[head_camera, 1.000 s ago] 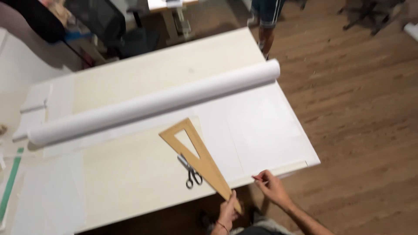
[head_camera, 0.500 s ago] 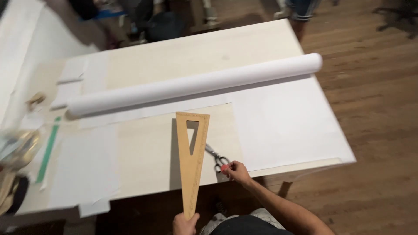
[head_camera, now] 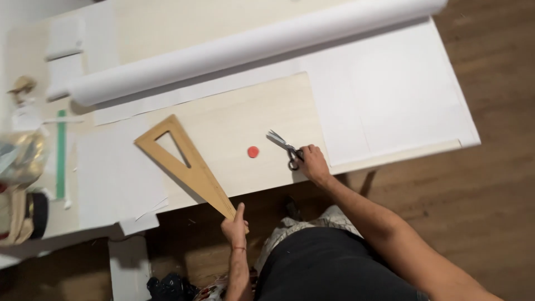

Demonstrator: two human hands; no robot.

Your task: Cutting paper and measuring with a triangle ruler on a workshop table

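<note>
My left hand grips the narrow tip of a long wooden triangle ruler, which lies slanted over the table's front edge. My right hand holds the handles of a pair of grey scissors lying on the pale wooden table; the blades point up-left. A small red round disc lies on the table between ruler and scissors. A long roll of white paper stretches across the far side.
White paper sheets cover the table's right part and another sheet the left. A green strip and a clear plastic bag sit at the left edge. Wooden floor lies to the right.
The ruler has swung from upright to slanted leftwards in my left hand. My right hand has closed on the scissors and slid them right; the red disc now shows.
</note>
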